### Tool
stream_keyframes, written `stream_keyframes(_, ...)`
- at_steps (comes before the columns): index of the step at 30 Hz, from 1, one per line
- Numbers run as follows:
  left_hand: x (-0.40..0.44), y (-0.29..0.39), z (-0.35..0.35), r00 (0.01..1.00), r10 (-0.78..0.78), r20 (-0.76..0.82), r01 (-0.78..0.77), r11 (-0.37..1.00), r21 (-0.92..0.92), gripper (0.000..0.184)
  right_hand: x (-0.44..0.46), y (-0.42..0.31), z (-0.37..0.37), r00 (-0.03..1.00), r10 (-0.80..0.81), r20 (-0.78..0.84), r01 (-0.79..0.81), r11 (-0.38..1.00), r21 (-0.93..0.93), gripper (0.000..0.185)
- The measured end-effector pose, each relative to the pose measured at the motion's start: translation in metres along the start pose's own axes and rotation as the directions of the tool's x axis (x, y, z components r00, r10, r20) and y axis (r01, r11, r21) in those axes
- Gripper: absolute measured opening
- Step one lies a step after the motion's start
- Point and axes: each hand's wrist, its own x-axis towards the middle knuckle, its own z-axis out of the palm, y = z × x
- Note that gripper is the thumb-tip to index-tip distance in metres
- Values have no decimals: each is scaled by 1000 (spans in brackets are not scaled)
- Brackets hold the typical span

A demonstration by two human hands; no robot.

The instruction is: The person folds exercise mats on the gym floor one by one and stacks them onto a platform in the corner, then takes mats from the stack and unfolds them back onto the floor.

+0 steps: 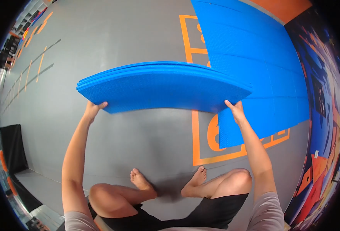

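A folded blue exercise mat (162, 90), with several layers showing along its far edge, is held out in front of me. My left hand (94, 109) grips its near left corner, thumb on top and fingers hidden underneath. At the near right corner, my right hand (235, 109) is closed on it the same way. The mat bows a little between the two hands. Its right end overlaps, in this view, a larger blue mat (262, 73) spread on the floor.
Grey flooring (146, 30) carries orange printed markings (195, 146), partly covered by the spread mat. My bare feet (142, 180) are below the held mat. A colourful mural wall (320, 100) stands at right, and a black panel (14, 148) at left.
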Motion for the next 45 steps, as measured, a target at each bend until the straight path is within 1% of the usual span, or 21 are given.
stream_keyframes(1, -16, 18, -2, 999, -44, 23, 44, 999, 4, 65, -17, -10, -7, 1000, 25, -4, -25, 997, 70, 63)
stream_keyframes(4, -75, 90, -1, 985, -134, 112, 153, 970, -190, 72, -86, -66, -47, 946, 323, -28, -290, 884, 367, 63)
stream_keyframes(6, -124, 158, 10, 977, -145, 158, 178, 959, -220, 77, -138, -112, -85, 924, 361, -124, -290, 874, 389, 61)
stream_keyframes(8, -171, 236, 20, 957, -174, 231, 226, 948, -225, 75, -200, -178, -132, 885, 417, -207, -302, 853, 427, 59)
stream_keyframes(10, -215, 315, 32, 948, -162, 273, 216, 959, -183, 75, -266, -254, -188, 876, 447, -180, -334, 834, 440, 59)
stream_keyframes(12, -250, 393, 50, 930, -184, 319, 241, 959, -149, 75, -335, -329, -241, 826, 516, -226, -345, 780, 522, 61)
stream_keyframes(14, -284, 472, 76, 875, -222, 430, 286, 954, -91, 72, -406, -392, -291, 813, 524, -253, -302, 751, 587, 61)
stream_keyframes(16, -320, 556, 118, 828, -185, 530, 248, 968, -48, 69, -474, -457, -335, 786, 544, -293, -232, 699, 676, 61)
stream_keyframes(18, -362, 622, 158, 809, -145, 570, 184, 983, -11, 65, -549, -511, -367, 749, 544, -379, -164, 706, 689, 62)
stream_keyframes(21, -428, 703, 230, 656, -126, 744, 106, 992, 75, 63, -674, -558, -408, 692, 496, -525, 21, 713, 701, 65)
stream_keyframes(23, -486, 754, 264, 578, -76, 812, 43, 997, 62, 60, -761, -599, -420, 690, 470, -551, 186, 620, 762, 65)
stream_keyframes(24, -505, 768, 285, 532, -64, 844, 15, 998, 66, 59, -798, -613, -418, 686, 457, -566, 268, 564, 781, 65)
stream_keyframes(27, -544, 791, 358, 495, -92, 864, -5, 994, 108, 56, -887, -641, -413, 628, 439, -643, 358, 571, 739, 63)
stream_keyframes(31, -590, 799, 476, 345, -149, 927, -115, 973, 199, 48, -940, -634, -396, 348, 515, -783, 397, 676, 621, 59)
stream_keyframes(34, -674, 800, 553, 280, -63, 958, -260, 956, 139, 10, -969, -616, -389, 195, 527, -827, 386, 734, 559, 56)
stream_keyframes(36, -678, 804, 614, 171, -148, 974, -254, 949, 189, 26, -963, -608, -406, 118, 539, -834, 320, 774, 546, 54)
stream_keyframes(38, -697, 801, 672, 85, -224, 971, -246, 940, 238, 44, -975, -591, -433, 85, 556, -827, 322, 770, 551, 52)
stream_keyframes(41, -717, 810, 759, 12, -218, 976, -320, 924, 210, 41, -974, -603, -484, -4, 649, -761, 370, 708, 602, 50)
stream_keyframes(42, -734, 815, 789, -40, -226, 973, -339, 920, 200, 40, -981, -609, -502, -43, 689, -723, 393, 677, 622, 49)
stream_keyframes(44, -760, 825, 840, -142, -248, 958, -369, 912, 181, 38, -980, -597, -518, -128, 661, -740, 350, 728, 590, 47)
stream_keyframes(45, -778, 828, 864, -149, -271, 951, -420, 888, 187, 37, -981, -589, -522, -162, 651, -742, 324, 745, 583, 47)
